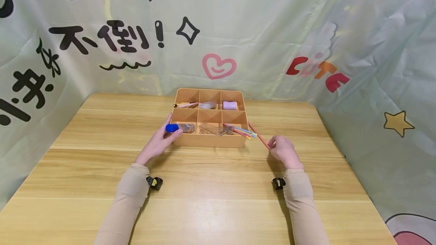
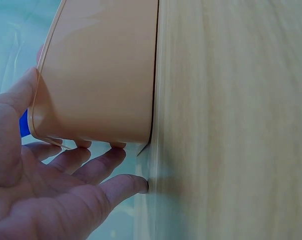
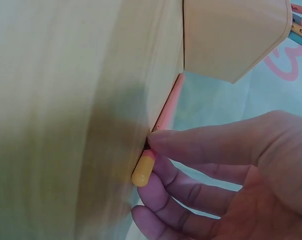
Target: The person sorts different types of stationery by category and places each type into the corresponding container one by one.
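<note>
An orange-tan six-compartment organizer box (image 1: 209, 141) stands on the table in the head view. My left hand (image 1: 160, 139) holds its front left corner, thumb at the front rim and fingers along the left side; the left wrist view shows this hand (image 2: 65, 190) close. To the right of the box, my right hand (image 1: 282, 150) pinches a pink pencil (image 1: 259, 136) near its end. The right wrist view shows the pencil's yellow end (image 3: 143, 172) between thumb and fingers, the pencil lying low along the table.
In the box are a blue-capped clear bottle (image 1: 184, 127), a transparent item (image 1: 209, 128), several colored pencils (image 1: 243, 131) jutting over the right rim, a purple roll (image 1: 229, 105), a clear rounded item (image 1: 207, 105) and a slim pink item (image 1: 187, 105). A printed cloth (image 1: 259, 29) hangs behind the table (image 1: 211, 207).
</note>
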The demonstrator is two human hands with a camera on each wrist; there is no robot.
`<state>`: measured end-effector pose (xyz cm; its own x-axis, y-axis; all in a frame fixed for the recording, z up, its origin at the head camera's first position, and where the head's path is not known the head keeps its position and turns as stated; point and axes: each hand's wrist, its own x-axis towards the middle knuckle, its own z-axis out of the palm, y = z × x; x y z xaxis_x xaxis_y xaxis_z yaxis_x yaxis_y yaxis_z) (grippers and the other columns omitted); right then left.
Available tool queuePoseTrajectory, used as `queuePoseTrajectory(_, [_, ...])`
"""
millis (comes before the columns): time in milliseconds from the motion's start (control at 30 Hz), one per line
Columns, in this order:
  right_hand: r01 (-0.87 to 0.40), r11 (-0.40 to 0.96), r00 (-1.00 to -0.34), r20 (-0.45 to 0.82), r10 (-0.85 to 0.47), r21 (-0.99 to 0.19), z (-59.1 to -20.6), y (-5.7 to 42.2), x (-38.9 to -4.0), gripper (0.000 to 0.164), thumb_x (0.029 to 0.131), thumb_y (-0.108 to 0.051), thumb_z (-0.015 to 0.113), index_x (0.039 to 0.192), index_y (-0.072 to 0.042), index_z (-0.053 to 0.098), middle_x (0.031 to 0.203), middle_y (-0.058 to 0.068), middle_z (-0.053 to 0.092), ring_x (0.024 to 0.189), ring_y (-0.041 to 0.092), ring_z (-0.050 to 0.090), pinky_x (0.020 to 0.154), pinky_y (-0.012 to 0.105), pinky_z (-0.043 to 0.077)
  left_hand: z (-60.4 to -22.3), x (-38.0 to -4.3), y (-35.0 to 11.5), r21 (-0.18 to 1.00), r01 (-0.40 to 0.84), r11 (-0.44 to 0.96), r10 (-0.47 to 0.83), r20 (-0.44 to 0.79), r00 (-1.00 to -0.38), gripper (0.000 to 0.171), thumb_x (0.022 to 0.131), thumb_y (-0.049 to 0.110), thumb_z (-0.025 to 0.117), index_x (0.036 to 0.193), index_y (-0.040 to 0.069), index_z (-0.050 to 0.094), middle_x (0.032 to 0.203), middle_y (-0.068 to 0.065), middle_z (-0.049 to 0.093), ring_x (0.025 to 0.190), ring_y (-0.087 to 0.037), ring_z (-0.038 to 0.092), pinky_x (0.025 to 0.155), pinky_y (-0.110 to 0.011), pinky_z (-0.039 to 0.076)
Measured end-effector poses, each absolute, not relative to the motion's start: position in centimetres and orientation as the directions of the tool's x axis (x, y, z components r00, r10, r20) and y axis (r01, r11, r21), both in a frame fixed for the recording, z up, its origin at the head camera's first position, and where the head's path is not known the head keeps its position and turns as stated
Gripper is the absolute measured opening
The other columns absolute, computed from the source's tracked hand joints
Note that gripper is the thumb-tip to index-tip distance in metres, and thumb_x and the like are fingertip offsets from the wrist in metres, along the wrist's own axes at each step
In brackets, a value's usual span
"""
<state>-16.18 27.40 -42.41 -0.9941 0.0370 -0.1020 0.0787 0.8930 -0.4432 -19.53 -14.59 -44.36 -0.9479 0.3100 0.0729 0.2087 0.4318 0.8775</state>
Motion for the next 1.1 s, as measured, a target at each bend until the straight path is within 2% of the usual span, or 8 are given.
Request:
queuePoseTrajectory(267, [0.101,0.903,-0.984,-0.175,0.029,-0.418,-42.2,27.1,-16.3,0.016,0.082,-0.002,0.063,0.098,0.0,0.066,0.093,0.017,0.068,0.08,0.028,0.055,0.069,0.041,0.046,-44.2,-19.6,-14.6,0.878,0.215,0.427,0.311,0.08,-0.947,0.082,0.097,0.042,0.052,0.156,0.019,0.0,0.148,-0.033,0.027,0.13,-0.041,0.037,0.109,-0.054,0.031])
queuePoseTrajectory(533, [0.109,0.901,-0.981,-0.193,0.029,-0.42,-42.2,27.2,-16.2,0.016,0.084,-0.003,0.062,0.099,0.0,0.066,0.097,0.019,0.067,0.082,0.029,0.056,0.072,0.045,0.048,-44.3,-19.6,-14.5,0.884,0.203,0.421,0.315,0.067,-0.947,0.08,0.098,0.04,0.052,0.155,0.025,-0.001,0.147,-0.033,0.029,0.13,-0.04,0.037,0.109,-0.053,0.031])
queuePoseTrajectory(800, [0.075,0.907,-0.983,-0.182,-0.002,-0.415,-42.2,27.2,-16.2,0.013,0.083,-0.005,0.063,0.094,0.0,0.07,0.093,0.016,0.069,0.083,0.029,0.057,0.075,0.047,0.049,-41.2,-17.8,-13.9,0.888,0.195,0.416,0.325,0.055,-0.944,0.076,0.101,0.023,0.051,0.155,0.007,0.0,0.146,-0.039,0.025,0.13,-0.045,0.035,0.109,-0.055,0.03])
queuePoseTrajectory(1100, [0.08,0.906,-0.984,-0.176,0.006,-0.415,-42.1,27.3,-16.1,0.017,0.084,-0.006,0.062,0.098,0.003,0.07,0.089,0.015,0.068,0.079,0.027,0.057,0.074,0.046,0.05,-41.2,-17.8,-14.0,0.883,0.224,0.412,0.344,0.076,-0.936,0.077,0.101,0.025,0.05,0.154,0.005,-0.002,0.147,-0.039,0.021,0.129,-0.048,0.033,0.107,-0.059,0.029])
